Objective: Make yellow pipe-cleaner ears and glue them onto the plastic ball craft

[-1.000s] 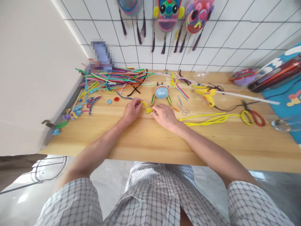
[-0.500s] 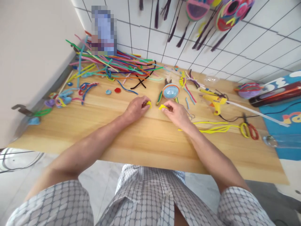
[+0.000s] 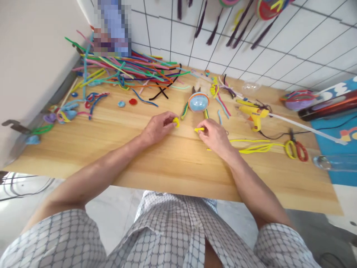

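Note:
Over the middle of the table, my left hand (image 3: pixel 157 128) pinches a small curled yellow pipe cleaner piece (image 3: pixel 176 121) between thumb and fingertips. Another short yellow piece (image 3: pixel 199 129), likely pipe cleaner too, sticks out of the closed fingers of my right hand (image 3: pixel 215 137). A gap separates the two hands. Just beyond them lies a clear blue oval shell (image 3: pixel 198 103) with an orange rim, covering the middle of pliers (image 3: pixel 184 111) with green and yellow handles. Long yellow pipe cleaners (image 3: pixel 255 150) lie to the right of my right hand, partly hidden behind its wrist.
A heap of coloured pipe cleaners (image 3: pixel 131 69) fills the back left. At right are a yellow glue gun (image 3: pixel 255 116) with its cord, scissors (image 3: pixel 296 149) and a clear bottle (image 3: pixel 334 162). A red bit (image 3: pixel 133 101) lies left of centre. Tassels (image 3: pixel 214 29) hang against the tiled wall.
My hands have drifted slightly farther apart, each keeping its yellow piece. The yellow piece in my right hand now points more sideways. The whole view has shifted a little.

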Demonstrator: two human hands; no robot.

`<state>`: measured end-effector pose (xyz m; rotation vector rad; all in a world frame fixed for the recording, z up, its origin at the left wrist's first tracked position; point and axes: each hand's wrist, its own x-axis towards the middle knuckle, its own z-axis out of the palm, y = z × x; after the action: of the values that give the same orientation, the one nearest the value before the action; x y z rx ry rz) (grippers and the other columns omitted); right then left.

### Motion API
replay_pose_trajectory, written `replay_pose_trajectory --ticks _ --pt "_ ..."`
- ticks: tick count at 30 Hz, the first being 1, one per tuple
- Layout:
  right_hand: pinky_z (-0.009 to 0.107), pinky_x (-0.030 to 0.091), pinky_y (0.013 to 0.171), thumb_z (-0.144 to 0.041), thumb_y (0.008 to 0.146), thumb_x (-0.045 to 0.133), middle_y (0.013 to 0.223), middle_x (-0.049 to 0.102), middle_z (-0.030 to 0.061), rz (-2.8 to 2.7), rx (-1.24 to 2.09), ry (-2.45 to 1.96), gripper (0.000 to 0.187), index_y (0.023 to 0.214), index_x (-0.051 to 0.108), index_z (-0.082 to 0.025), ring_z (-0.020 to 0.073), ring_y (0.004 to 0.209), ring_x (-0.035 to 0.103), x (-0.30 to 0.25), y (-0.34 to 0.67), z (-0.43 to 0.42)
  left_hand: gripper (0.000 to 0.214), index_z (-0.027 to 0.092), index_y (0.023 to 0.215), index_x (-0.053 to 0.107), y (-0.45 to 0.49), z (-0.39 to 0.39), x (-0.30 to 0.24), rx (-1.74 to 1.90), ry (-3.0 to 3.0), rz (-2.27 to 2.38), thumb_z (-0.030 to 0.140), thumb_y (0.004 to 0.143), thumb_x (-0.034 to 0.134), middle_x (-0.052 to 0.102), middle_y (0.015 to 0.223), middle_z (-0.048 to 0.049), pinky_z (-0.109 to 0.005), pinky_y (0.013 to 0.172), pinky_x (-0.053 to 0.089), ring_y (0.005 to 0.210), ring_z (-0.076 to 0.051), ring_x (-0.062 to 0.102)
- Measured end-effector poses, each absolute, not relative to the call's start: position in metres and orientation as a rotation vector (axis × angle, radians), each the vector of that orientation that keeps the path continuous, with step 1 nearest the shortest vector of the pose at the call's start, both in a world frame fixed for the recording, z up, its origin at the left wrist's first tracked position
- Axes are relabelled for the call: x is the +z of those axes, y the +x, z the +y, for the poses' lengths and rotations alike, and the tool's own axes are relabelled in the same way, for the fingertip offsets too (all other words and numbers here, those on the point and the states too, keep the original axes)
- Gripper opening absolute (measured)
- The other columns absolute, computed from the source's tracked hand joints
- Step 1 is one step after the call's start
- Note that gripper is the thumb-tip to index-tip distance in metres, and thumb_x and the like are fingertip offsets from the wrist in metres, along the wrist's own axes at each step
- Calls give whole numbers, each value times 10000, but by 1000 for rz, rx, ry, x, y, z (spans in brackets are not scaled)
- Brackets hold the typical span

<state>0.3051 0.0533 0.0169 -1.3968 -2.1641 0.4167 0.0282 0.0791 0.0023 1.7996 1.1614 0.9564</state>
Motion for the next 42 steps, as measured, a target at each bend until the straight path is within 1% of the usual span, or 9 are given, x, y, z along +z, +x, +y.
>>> replay_pose_trajectory --ticks 5,8,10,14,18,21,27,33,42 --pt "385 536 870 -144 939 640 1021 785 88 -2203 373 -1394 167 1054 705 -246 271 966 707 2 301 48 98 207 960 798 36 73 4 861 1923 1231 280 899 776 796 903 -36 -301 787 538 822 -188 698" --pt "379 536 877 -157 948 658 1020 792 77 -2154 416 -1385 163 1076 713 -242 261 947 707 1 301 45 56 212 862 798 36 72 3 863 2035 1271 266 862 812 768 844 -34 -319 818 526 822 -196 670" --pt "370 538 870 -172 962 667 997 791 62 -2083 437 -1358 134 1054 732 -244 246 912 705 8 303 46 74 206 840 791 35 74 5 855 2028 1273 274 860 814 752 821 -30 -305 782 515 782 -181 648" --pt "381 560 889 -235 1008 637 1037 800 57 -1867 402 -1331 161 1078 781 -249 238 909 714 30 313 63 104 191 874 785 37 90 22 885 1917 1265 292 890 766 756 818 -27 -279 687 491 721 -160 635" --pt "374 575 846 -311 969 675 962 800 22 -1660 365 -1329 142 1025 786 -243 216 843 707 43 318 100 132 193 942 791 58 129 47 1015 1908 1196 295 904 717 776 841 -19 -285 734 520 753 -163 663" --pt "361 580 816 -352 932 723 906 789 2 -1545 383 -1322 122 941 754 -235 197 792 700 43 313 128 104 177 912 775 79 160 59 1120 1882 1133 248 877 707 777 848 -17 -280 753 540 766 -158 674" --pt "360 577 789 -455 925 752 864 758 -3 -1521 389 -1326 222 892 741 -235 189 778 690 34 312 154 57 177 887 733 96 187 53 1165 1818 1050 204 859 690 790 850 -12 -259 745 572 788 -152 701" --pt "414 613 838 -590 932 745 888 761 18 -1529 423 -1303 341 929 743 -249 214 832 714 22 318 161 16 173 882 717 93 189 43 1149 1791 1050 165 874 705 790 854 -15 -254 752 576 802 -153 719" --pt "504 631 966 -590 984 708 988 782 52 -1554 462 -1272 335 1004 742 -258 265 998 748 12 319 167 63 192 873 706 96 195 33 1164 1812 1067 150 893 748 763 822 -15 -292 784 586 805 -178 734"
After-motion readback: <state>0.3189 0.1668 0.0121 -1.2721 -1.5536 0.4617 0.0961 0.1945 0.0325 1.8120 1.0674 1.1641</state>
